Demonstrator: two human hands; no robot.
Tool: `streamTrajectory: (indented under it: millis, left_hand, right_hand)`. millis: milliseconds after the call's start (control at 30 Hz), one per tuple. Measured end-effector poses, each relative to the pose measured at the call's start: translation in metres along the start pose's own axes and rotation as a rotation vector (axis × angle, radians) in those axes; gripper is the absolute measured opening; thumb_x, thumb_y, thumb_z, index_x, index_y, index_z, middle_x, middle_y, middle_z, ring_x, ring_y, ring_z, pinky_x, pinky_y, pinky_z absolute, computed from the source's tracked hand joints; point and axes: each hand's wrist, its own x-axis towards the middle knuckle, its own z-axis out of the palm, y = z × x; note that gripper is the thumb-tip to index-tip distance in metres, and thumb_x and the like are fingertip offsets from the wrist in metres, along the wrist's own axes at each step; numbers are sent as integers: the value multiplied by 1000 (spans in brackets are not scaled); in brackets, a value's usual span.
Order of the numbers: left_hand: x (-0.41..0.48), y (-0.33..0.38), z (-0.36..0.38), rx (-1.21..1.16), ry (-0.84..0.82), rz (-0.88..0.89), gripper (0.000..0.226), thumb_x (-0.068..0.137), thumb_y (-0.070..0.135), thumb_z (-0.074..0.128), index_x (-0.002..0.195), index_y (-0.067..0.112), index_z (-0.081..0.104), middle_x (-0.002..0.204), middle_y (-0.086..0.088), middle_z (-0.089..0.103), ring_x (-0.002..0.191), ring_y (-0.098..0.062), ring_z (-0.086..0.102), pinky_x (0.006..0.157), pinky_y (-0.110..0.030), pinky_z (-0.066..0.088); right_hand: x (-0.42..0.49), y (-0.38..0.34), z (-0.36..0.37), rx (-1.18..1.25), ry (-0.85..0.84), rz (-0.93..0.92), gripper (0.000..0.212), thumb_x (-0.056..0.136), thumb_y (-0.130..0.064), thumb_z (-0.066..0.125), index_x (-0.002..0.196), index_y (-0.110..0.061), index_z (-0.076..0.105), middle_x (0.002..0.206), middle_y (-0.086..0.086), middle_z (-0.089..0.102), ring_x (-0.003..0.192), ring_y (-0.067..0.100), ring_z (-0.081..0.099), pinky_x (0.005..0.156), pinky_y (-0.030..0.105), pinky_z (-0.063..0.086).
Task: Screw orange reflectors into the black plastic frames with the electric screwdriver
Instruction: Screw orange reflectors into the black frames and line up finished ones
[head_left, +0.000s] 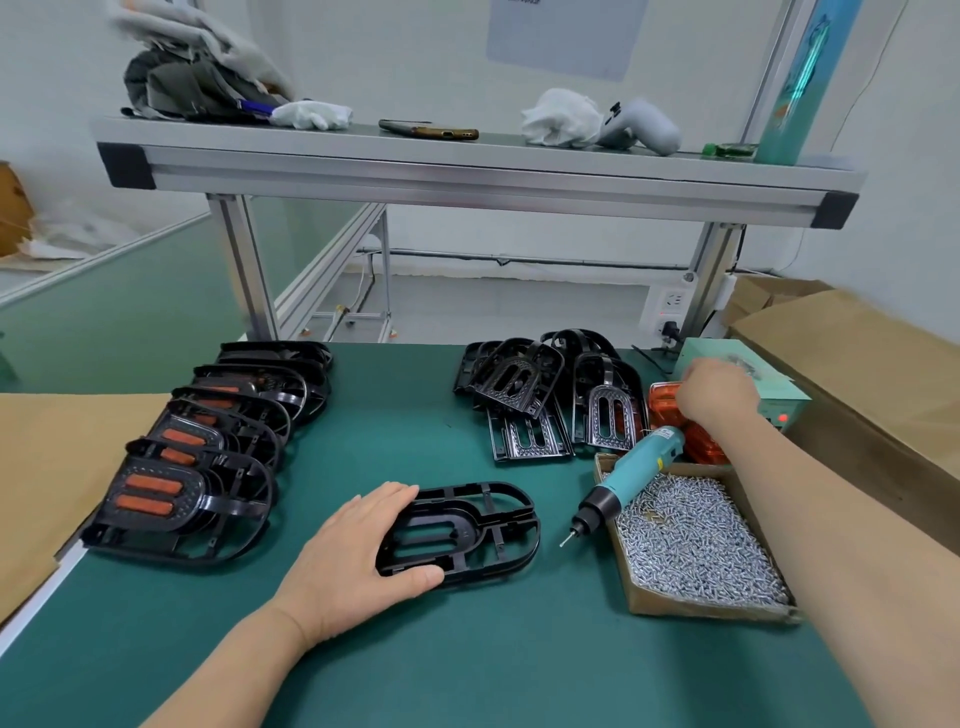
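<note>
1 frame (475, 522) gripped, right hand (717, 393) fingers hidden

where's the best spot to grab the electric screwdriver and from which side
Probably the thick teal barrel of the electric screwdriver, taken from above on its right. It lies slanted over the rim of the screw box, bit pointing down-left at the mat, so the barrel is raised and free to wrap.
</note>
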Motion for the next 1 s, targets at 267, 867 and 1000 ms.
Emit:
streamTrajectory:
  millis: [267,867,1000]
  left_hand:
    - [-6,2,-1,-22,-28,16,107,67,98,36,154,37,25,152,32,17,144,10,14,123,-24,7]
    - [-14,46,-32,-500,221,-65,78,70,62,75,140,50,41,136,35,47,135,11,36,110,-11,24]
    - [-8,70,-49,-592,301,5,71,68,57,74,135,44,52,114,23,62,120,-2,55,101,-8,34]
  right_hand:
    - [-14,-15,-31,346,72,-39,25,95,-15,53,105,-12,75,107,14,72,102,35,64,81,37,50]
    - [-174,-100,-48,995,-326,-444,19,89,-16,72,76,-29,76,74,-15,72,70,-4,60,71,20,46]
    - [-197,-108,-45,942,-321,-516,13,87,-15,72,79,-24,79,72,-14,71,68,-1,60,72,22,47]
